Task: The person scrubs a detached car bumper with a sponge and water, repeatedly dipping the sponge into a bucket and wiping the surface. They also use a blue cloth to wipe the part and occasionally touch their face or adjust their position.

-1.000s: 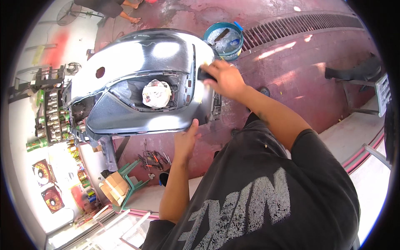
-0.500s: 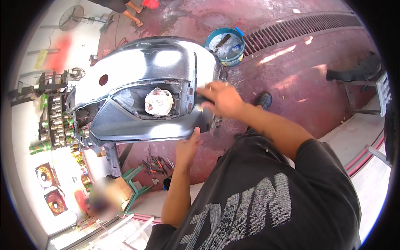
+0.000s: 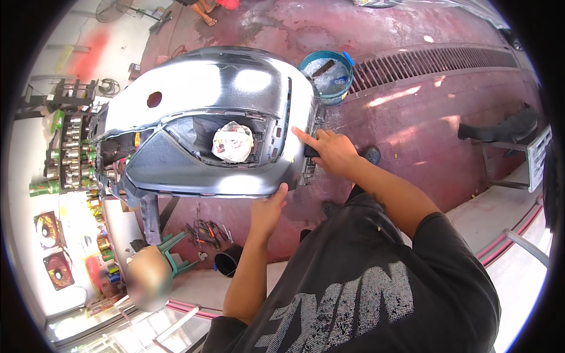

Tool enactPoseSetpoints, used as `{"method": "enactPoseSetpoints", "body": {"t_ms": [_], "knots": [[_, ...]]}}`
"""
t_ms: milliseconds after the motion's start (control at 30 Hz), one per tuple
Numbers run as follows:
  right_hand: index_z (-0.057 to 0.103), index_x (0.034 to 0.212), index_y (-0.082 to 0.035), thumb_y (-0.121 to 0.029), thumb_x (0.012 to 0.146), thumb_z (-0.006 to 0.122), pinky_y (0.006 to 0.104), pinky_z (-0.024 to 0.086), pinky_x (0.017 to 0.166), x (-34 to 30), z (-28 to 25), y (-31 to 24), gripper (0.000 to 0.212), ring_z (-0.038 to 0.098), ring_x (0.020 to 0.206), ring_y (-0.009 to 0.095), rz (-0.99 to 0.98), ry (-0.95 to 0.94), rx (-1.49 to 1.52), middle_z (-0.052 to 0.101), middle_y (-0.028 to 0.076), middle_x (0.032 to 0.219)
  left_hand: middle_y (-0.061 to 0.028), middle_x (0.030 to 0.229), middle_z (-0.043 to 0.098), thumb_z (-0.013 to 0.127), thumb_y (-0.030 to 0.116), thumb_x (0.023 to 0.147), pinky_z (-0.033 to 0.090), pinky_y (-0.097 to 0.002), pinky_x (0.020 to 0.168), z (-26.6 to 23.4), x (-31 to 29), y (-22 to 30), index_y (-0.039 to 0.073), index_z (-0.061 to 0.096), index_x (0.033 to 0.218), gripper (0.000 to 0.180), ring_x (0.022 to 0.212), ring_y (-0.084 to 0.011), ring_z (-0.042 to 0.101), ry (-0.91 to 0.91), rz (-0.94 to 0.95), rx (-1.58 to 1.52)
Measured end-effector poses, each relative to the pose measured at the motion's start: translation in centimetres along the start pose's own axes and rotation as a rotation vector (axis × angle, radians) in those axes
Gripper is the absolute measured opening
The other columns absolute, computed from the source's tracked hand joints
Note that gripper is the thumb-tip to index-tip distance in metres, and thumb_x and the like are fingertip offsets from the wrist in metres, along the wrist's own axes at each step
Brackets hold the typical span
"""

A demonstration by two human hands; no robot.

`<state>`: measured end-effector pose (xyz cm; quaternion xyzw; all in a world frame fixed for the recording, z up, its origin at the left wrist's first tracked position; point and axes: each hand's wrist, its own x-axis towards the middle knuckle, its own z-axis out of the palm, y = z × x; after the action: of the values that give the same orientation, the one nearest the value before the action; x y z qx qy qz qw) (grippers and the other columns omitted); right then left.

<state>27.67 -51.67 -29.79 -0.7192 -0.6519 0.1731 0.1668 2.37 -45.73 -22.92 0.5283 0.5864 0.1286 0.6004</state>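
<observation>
A dark grey, glossy car bumper (image 3: 206, 183) is propped in front of me, its opening holding a crumpled pale paper ball (image 3: 233, 142). My left hand (image 3: 268, 210) grips the bumper's near lower edge, thumb on top, the other fingers mostly hidden. At the bumper's right end, my right hand (image 3: 334, 152) stretches its index finger onto the surface beside the slotted strip. The rest of that hand is closed round a small black block (image 3: 310, 152), mostly covered by the hand.
A teal bucket (image 3: 329, 97) of sudsy water stands beyond the bumper, beside a floor grate (image 3: 424, 65). Hand tools (image 3: 207, 232) and a black bucket (image 3: 228, 260) are on the floor near a green stool (image 3: 176, 253). A metal bench (image 3: 512, 147) is at right.
My right hand has moved rightward on the bumper, from a blurred closed pose to an outstretched index finger. My left hand stays at the lower edge. The whole view has shifted slightly.
</observation>
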Motion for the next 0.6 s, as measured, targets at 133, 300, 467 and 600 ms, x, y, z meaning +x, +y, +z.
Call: {"method": "enactPoseSetpoints", "body": {"t_ms": [133,300,467,600], "knots": [[0.008,0.179,-0.038,-0.028,0.087,0.089,0.0484,0.062,0.085,-1.2,-0.5,-1.4,0.123,0.073,0.108,0.037,-0.102,-0.143,0.036,0.070,0.015,0.115,-0.0052,0.128,0.072,0.084,0.027,0.102,0.063,-0.0353,0.087,-0.1,0.3,0.0,0.003,0.072,0.136,0.044,0.110,-0.0157,0.069,0.000,-0.042,0.019],[0.004,0.180,-0.038,-0.031,0.084,0.087,0.0514,0.062,0.084,-2.4,-2.2,-3.9,0.127,0.076,0.100,0.040,-0.078,-0.364,0.348,0.072,0.018,0.110,-0.0052,0.125,0.073,0.085,0.028,0.101,0.063,-0.0357,0.086,-0.6,0.9,-0.7,0.002,0.072,0.135,0.045,0.105,-0.0161,0.070,-0.018,-0.034,0.064],[0.014,0.179,-0.039,-0.034,0.088,0.086,0.0525,0.061,0.087,-1.9,-2.9,-2.4,0.116,0.076,0.104,0.041,-0.055,-0.310,0.238,0.072,0.019,0.119,-0.0053,0.097,0.076,0.087,0.040,0.098,0.055,-0.0336,0.079,0.1,0.2,-0.3,-0.005,0.080,0.111,0.047,0.087,-0.0144,0.067,0.034,0.080,0.028],[0.023,0.177,-0.036,-0.034,0.091,0.085,0.0513,0.060,0.094,-0.5,-2.7,1.3,0.106,0.074,0.111,0.042,0.249,-0.171,0.046,0.071,0.018,0.128,-0.0031,0.093,0.074,0.087,0.037,0.098,0.053,-0.0328,0.075,0.5,-0.4,0.3,-0.003,0.079,0.109,0.042,0.082,-0.0127,0.064,0.056,0.062,0.008]]}}
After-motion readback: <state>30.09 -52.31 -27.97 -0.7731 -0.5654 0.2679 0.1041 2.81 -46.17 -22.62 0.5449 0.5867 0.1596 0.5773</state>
